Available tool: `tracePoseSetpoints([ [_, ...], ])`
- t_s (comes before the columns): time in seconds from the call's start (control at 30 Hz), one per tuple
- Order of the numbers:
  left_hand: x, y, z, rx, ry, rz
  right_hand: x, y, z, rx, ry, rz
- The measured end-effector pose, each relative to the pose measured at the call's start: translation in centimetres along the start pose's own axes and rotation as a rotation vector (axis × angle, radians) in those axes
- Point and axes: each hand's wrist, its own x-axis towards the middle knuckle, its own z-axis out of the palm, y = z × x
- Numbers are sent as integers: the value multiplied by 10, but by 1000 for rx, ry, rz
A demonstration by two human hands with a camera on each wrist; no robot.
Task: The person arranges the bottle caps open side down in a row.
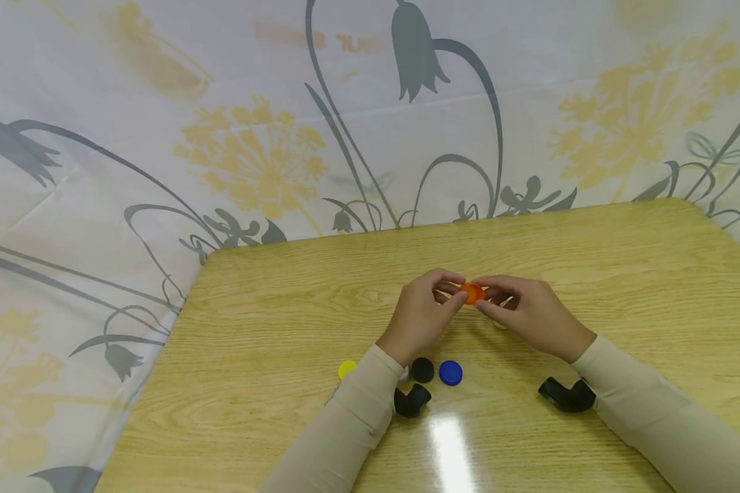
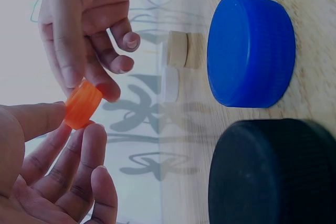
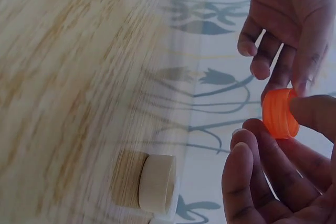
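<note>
Between the two hands, above the table, is a small orange bottle cap (image 1: 472,293). My left hand (image 1: 422,311) pinches its left side between thumb and fingertips. From the other side, the thumb and fingers of my right hand (image 1: 527,315) pinch it too. In the right wrist view the cap (image 3: 278,113) shows its ribbed side and rim. A beige cap (image 3: 156,183) stands on the table below the right hand, with a white cap (image 2: 171,84) beside it in the left wrist view.
Nearer the body, a blue cap (image 1: 451,373), a black cap (image 1: 422,370) and a yellow cap (image 1: 347,369) lie on the wooden table (image 1: 271,329). The left sleeve partly covers this row. Black curved pieces show beside both sleeves. A patterned cloth (image 1: 370,137) hangs behind the table.
</note>
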Motion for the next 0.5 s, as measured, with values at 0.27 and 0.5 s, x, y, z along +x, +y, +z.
tracePoseSetpoints([
  [0.27,0,2,-1,22,-10,20,0,2,-3,130,-49,99],
  [0.5,0,1,-2,38,-11,29,1,2,-4,157,-55,103],
])
